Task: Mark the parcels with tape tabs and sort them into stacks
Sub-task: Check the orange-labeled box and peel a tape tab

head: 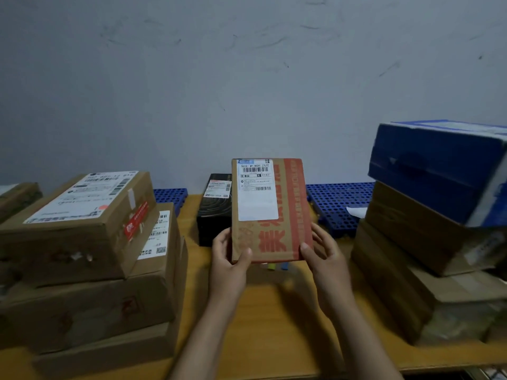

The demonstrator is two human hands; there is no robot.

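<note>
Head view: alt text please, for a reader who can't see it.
The left hand and right hand hold a brown parcel upright over a wooden table, label facing the camera. A left stack and a right stack of boxes flank it; a black box sits behind.

Wooden table, orange-yellow top, runs under both hands. L of left hand: flat cardboard box, bottom of a stack. Just beyond left hand: black box w/ white label. At the back, blue perforated panel to the L, second blue panel beyond right hand. R of right hand: bottom carton of another stack. Btwn hands: yellow-green bit and blue bit, too small to ID.
</note>
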